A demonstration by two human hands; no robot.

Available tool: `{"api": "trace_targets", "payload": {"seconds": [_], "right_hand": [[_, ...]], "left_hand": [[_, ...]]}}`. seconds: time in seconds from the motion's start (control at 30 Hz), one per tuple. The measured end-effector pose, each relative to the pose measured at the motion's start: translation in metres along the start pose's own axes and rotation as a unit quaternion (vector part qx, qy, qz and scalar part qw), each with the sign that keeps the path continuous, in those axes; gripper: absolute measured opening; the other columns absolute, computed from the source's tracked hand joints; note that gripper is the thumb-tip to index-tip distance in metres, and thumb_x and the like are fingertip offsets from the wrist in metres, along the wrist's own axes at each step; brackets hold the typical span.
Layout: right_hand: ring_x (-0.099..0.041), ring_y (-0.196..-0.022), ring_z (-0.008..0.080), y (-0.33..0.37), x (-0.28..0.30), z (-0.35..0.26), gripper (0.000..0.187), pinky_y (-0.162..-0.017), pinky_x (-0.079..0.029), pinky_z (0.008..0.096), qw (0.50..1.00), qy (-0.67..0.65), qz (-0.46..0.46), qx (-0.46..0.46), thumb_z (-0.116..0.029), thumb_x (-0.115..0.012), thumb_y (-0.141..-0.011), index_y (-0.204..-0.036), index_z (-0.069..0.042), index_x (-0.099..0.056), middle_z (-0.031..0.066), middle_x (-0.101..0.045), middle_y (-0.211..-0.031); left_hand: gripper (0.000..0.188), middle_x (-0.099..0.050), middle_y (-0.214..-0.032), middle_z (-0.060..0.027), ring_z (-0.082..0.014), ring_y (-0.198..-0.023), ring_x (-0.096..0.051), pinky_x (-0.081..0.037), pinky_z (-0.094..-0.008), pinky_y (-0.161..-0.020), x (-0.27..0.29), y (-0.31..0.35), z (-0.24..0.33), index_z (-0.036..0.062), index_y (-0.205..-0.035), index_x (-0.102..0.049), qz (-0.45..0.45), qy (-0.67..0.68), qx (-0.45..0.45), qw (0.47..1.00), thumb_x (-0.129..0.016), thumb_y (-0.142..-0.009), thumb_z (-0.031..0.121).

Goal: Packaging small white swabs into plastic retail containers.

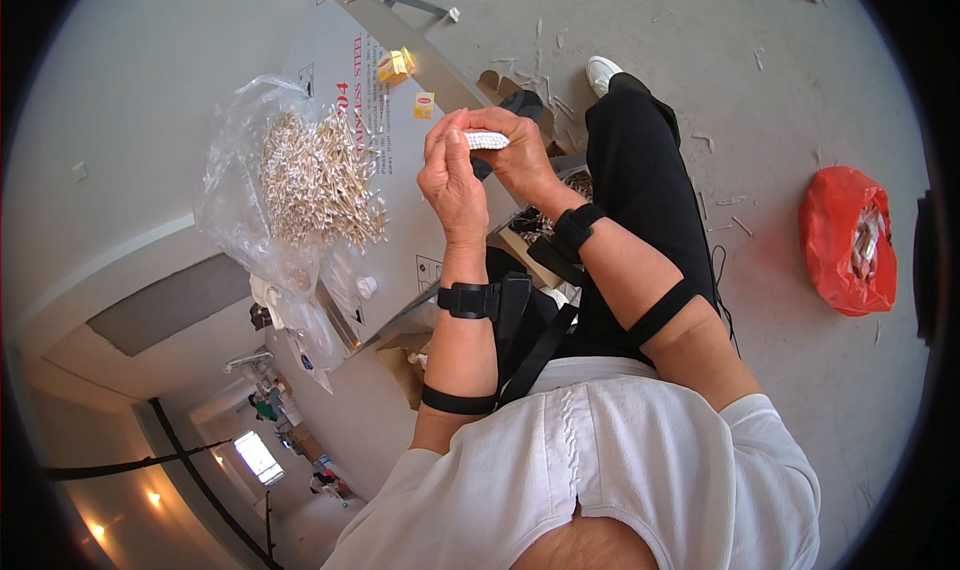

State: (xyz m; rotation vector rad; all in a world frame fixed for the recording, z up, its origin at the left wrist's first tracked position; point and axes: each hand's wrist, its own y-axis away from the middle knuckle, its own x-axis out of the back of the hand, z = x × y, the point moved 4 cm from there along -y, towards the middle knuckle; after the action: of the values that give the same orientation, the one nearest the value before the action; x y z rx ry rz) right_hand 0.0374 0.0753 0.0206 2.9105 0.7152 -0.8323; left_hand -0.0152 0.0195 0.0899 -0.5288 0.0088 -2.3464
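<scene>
Both of my hands are raised together over the near edge of the steel table (398, 198). Between them is a tight bundle of cotton swabs (488, 141), its white tips packed side by side. My left hand (452, 182) closes on the bundle's left end, with the thumb upright against it. Curled around the far and right side, my right hand (518, 158) grips the same bundle. To the left, a large loose heap of cotton swabs (322, 178) lies on the table, partly on a clear plastic bag (228, 175).
A yellow box (396, 66) and a flat yellow packet (424, 105) lie beyond my hands. Below them, partly hidden by my arms, is an open container of swabs (578, 182). A red plastic bag (818, 240) stands on the floor at right, among scattered white scraps.
</scene>
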Motion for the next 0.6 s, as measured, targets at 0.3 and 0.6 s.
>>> {"api": "trace_targets", "payload": {"seconds": [0.3, 0.6], "right_hand": [[-0.061, -0.081, 0.0167, 0.000, -0.001, 0.002, 0.024, -0.072, -0.049, 0.0280, 0.999, -0.031, -0.009, -0.018, 0.001, -0.072, -0.070, -0.093, -0.004, -0.068, 0.0078, -0.066, -0.089], [-0.062, -0.083, 0.0178, 0.000, -0.002, 0.002, 0.025, -0.074, -0.049, 0.0290, 1.000, -0.022, -0.015, -0.011, 0.004, -0.071, -0.069, -0.093, -0.005, -0.069, 0.0072, -0.066, -0.089]], "left_hand": [[0.037, -0.058, -0.112, -0.0111, -0.0165, -0.102, -0.053, -0.042, -0.0291, -0.089, 0.004, -0.001, -0.005, -0.0060, -0.113, -0.058, -0.006, 0.024, 0.015, 1.000, -0.044, -0.096, 0.025], [0.051, -0.058, -0.112, -0.0109, -0.0182, -0.102, -0.053, -0.043, -0.0298, -0.087, 0.011, -0.001, -0.002, -0.0044, -0.111, -0.059, 0.001, 0.080, 0.049, 0.996, -0.035, -0.098, 0.038]]}}
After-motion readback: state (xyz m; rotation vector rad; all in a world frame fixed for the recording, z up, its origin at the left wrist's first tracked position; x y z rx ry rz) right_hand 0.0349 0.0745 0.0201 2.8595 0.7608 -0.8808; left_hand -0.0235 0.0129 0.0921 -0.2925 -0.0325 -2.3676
